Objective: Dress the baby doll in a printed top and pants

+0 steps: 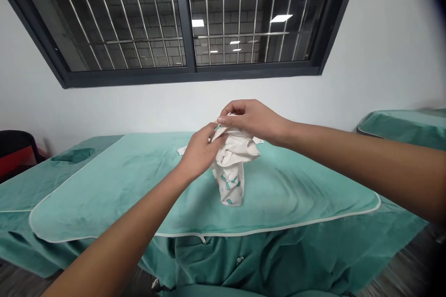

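White wall (379,55) facing you, dark-framed window (188,23), metal bars (223,9) beyond it, bright rectangular lights (281,18), grey floor (393,269) below you

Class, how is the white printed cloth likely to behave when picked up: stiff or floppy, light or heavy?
The white printed cloth is probably floppy, since it bunches and sags in soft folds. It seems light, as the right hand appears to pinch only its upper part.

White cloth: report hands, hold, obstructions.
Left hand and right hand holding white cloth. Patterned end hanging below. Green blanket underneath. Nothing visibly in the way.
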The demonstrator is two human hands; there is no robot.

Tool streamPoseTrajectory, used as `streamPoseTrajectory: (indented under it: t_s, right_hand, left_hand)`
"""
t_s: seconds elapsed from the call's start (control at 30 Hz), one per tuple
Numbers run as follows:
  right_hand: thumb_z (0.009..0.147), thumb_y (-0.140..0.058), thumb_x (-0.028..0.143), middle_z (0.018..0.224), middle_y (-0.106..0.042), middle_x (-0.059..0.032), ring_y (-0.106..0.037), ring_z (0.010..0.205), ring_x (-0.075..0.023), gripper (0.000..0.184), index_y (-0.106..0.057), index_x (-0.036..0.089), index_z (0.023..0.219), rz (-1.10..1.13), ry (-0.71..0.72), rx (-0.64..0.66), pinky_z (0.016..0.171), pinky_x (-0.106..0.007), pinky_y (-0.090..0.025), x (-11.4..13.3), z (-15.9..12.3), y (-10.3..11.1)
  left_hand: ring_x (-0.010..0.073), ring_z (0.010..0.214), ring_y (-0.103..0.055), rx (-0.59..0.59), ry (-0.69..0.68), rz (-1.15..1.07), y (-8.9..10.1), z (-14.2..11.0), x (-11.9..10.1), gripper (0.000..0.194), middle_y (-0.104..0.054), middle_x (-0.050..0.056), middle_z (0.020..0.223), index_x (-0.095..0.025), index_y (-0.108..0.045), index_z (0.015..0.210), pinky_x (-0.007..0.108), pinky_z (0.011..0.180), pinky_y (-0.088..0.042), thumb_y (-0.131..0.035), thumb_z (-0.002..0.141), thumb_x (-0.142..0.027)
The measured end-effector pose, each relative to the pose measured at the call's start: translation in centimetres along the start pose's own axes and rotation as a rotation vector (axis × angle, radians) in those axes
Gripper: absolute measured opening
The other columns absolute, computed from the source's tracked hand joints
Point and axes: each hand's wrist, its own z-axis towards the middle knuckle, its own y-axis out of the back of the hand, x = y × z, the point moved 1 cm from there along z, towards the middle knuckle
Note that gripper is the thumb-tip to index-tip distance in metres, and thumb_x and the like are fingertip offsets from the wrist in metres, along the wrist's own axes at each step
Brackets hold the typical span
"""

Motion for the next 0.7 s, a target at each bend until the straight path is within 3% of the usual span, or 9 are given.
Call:
streamPoseTrajectory:
  t_s: [0.1,0.2,0.27,0.37,0.47,0.6,0.7]
  right_hand:
    - [0.076,-0.073,0.039,0.076,-0.06,0.0013,-0.051,0.062,-0.0103,0.025,-0.071,0.022,0.094,-0.238,-0.004,0.086,0.053,-0.022,-0.035,-0.6,0.3,0.9]
    - [0.07,-0.076,0.03,0.081,-0.066,0.0007,-0.055,0.064,-0.0125,0.026,-0.072,0.024,0.095,-0.428,-0.043,0.346,0.054,-0.024,-0.036,-1.6,0.6,2.3]
    - [0.066,-0.077,0.023,0.082,-0.068,0.0001,-0.058,0.066,-0.0145,0.026,-0.073,0.025,0.092,-0.495,-0.051,0.427,0.056,-0.025,-0.038,-2.2,0.8,3.3]
    - [0.06,-0.079,0.012,0.078,-0.067,-0.0016,-0.059,0.07,-0.0172,0.026,-0.074,0.023,0.084,-0.441,-0.065,0.266,0.06,-0.027,-0.042,-2.6,1.3,4.8]
    - [0.057,-0.08,0.006,0.073,-0.064,-0.0038,-0.062,0.072,-0.0201,0.025,-0.071,0.02,0.075,-0.163,-0.136,0.137,0.063,-0.032,-0.05,-1.9,1.4,4.9]
    - [0.063,-0.078,0.006,0.069,-0.061,-0.0052,-0.062,0.065,-0.0201,0.019,-0.067,0.018,0.073,0.166,-0.289,0.1,0.061,-0.037,-0.054,-0.2,1.2,2.8]
    - [0.072,-0.069,0.005,0.071,-0.061,-0.005,-0.06,0.064,-0.0154,0.012,-0.065,0.016,0.075,0.296,-0.299,-0.001,0.062,-0.033,-0.054,0.6,1.3,1.5]
  left_hand:
    - [0.0197,0.087,-0.062,-0.045,0.006,-0.033,0.9,0.7,0.2,0.025,-0.069,0.001,0.088,-0.022,-0.072,0.098,0.03,0.08,-0.048,-0.052,0.083,-0.02]
    - [0.0193,0.083,-0.062,-0.157,0.03,-0.023,2.2,1.7,0.3,0.03,-0.069,0.002,0.086,-0.019,-0.072,0.088,0.031,0.079,-0.05,-0.051,0.07,-0.008]
    - [0.0203,0.084,-0.063,-0.2,0.064,-0.055,3.2,2.4,0.5,0.033,-0.07,0.004,0.087,-0.017,-0.072,0.084,0.033,0.079,-0.051,-0.05,0.064,-0.002]
    - [0.0233,0.09,-0.065,-0.19,0.125,-0.19,4.8,3.0,0.3,0.032,-0.07,0.007,0.092,-0.015,-0.071,0.084,0.037,0.082,-0.053,-0.053,0.062,0.0]
    - [0.025,0.101,-0.064,-0.118,0.102,-0.322,5.3,2.5,-1.1,0.032,-0.069,0.007,0.099,-0.015,-0.07,0.091,0.039,0.09,-0.052,-0.061,0.064,0.001]
    - [0.0222,0.109,-0.062,-0.161,-0.041,-0.419,3.3,0.2,-4.3,0.036,-0.066,0.004,0.106,-0.018,-0.065,0.107,0.036,0.095,-0.051,-0.066,0.073,-0.006]
    - [0.0199,0.099,-0.063,-0.1,-0.016,-0.303,0.7,-1.6,-5.0,0.028,-0.066,0.003,0.107,-0.02,-0.061,0.108,0.032,0.085,-0.052,-0.067,0.081,-0.022]
